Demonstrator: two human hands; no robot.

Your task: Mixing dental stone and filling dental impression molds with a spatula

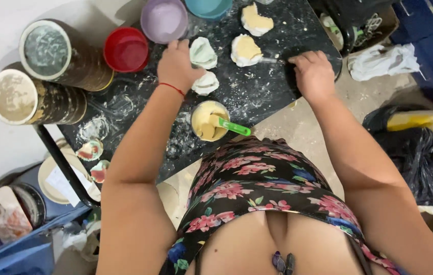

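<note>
At the far left two dark tubs (56,56) lie tipped on their sides, mouths towards me, so I can see the pale stuff caked inside each; the lower tub (28,97) shows beige, the upper one grey-green. Any label on them is too dark to make out. Next come a red cup (126,49) and a lilac cup (164,20), upright at the table (257,94) edge, within reach.

My left hand (176,63) rests knuckles-up on the black, powder-dusted table, fingers curled, its grip touching a pale green lump (203,52); a white lump (206,83) lies just below it. Whether the fingers actually pinch anything, I cannot tell.

Nearer me stands a small pot (209,120) of yellow paste with a green spoon (233,126) left in it, handle out.

Two yellow-topped lumps (246,49) sit apart, perhaps drying.

My right hand (314,74) presses flat on the table, grip empty as far as I see, as if bracing me.
</note>
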